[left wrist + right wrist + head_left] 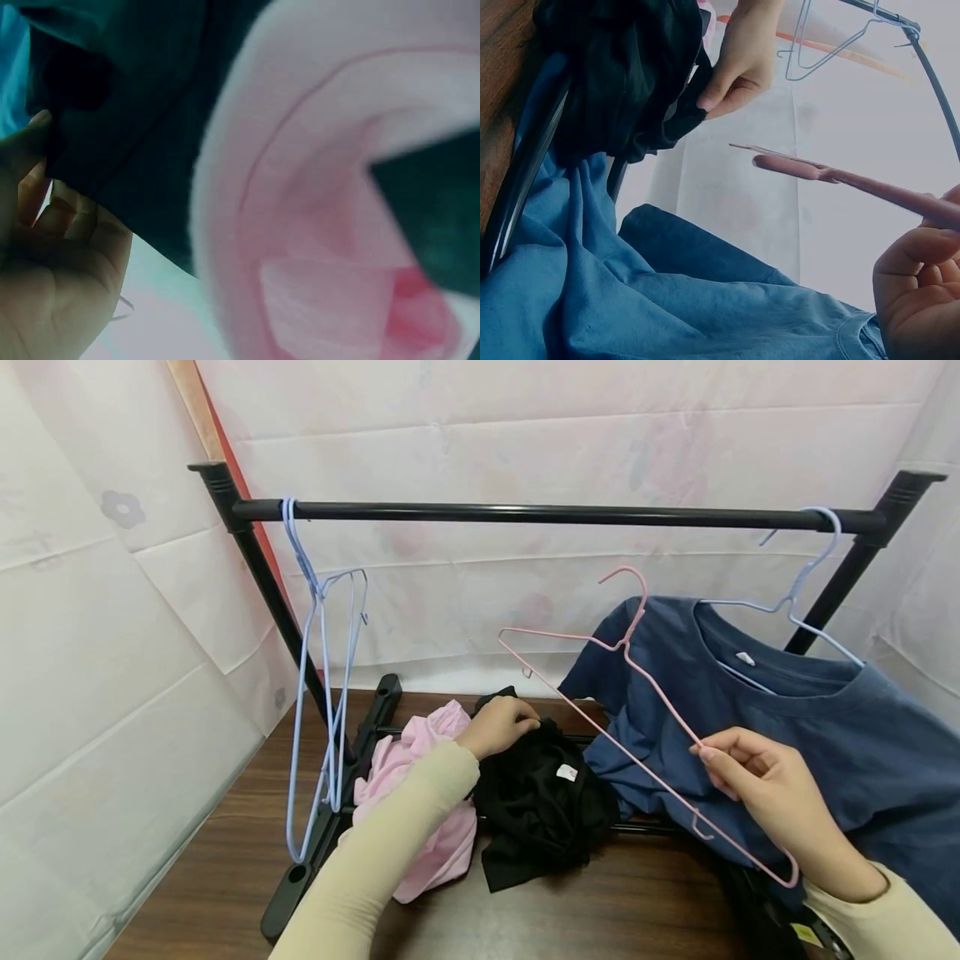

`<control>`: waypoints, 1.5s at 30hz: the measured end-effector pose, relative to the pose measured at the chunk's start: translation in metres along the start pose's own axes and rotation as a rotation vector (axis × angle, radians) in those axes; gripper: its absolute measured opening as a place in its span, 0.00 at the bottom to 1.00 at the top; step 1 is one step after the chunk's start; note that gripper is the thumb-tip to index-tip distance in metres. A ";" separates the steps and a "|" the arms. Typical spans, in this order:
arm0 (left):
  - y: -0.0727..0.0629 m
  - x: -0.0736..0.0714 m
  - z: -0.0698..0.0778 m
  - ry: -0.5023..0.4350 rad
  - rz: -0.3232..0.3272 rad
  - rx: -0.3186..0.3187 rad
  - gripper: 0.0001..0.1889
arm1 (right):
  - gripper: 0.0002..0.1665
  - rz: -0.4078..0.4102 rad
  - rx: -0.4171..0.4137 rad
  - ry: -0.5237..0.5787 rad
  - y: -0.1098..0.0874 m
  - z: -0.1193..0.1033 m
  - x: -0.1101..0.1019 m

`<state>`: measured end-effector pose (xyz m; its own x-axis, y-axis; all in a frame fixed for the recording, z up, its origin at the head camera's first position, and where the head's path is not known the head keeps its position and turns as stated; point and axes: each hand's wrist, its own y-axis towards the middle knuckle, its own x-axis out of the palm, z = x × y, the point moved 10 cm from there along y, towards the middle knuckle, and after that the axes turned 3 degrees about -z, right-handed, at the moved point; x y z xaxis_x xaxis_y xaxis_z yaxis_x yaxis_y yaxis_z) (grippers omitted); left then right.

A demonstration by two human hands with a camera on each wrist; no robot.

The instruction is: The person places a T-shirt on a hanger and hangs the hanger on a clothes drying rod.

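Note:
My right hand [765, 785] pinches a pink clothes hanger [570, 693] by one sloping arm, its hook upward and free of the rail. The hanger is tilted in front of a blue T-shirt [675, 693]. With thumb and fingers my left hand [498, 727] grips the edge of a crumpled black garment [540, 810], which shows a small white label. That grip is also plain in the left wrist view, where the black cloth [142, 127] lies between thumb and fingers. A pink garment [435, 852] lies under and beside my left forearm.
A black clothes rack has a horizontal rail [525, 514] above the brown table [600, 902]. Several light-blue hangers [307, 693] hang at its left end. The blue T-shirt is on another blue hanger [813, 568] at the right end. A white patterned sheet [465, 452] stands behind.

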<state>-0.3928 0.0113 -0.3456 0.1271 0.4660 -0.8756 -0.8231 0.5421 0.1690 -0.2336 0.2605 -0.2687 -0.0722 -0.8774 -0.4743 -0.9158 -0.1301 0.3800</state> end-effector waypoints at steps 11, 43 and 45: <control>0.004 -0.026 -0.035 -0.187 0.094 -0.129 0.09 | 0.07 -0.019 0.026 -0.018 -0.008 0.000 -0.002; -0.007 -0.053 -0.086 -0.380 0.351 -0.334 0.10 | 0.08 -0.082 0.081 -0.076 -0.035 -0.005 0.002; -0.008 -0.054 -0.088 -0.373 0.359 -0.347 0.10 | 0.08 -0.084 0.088 -0.077 -0.036 -0.005 0.002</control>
<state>-0.4424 -0.0799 -0.3396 -0.0576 0.8236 -0.5642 -0.9743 0.0767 0.2116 -0.1989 0.2615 -0.2795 -0.0207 -0.8266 -0.5624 -0.9507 -0.1577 0.2669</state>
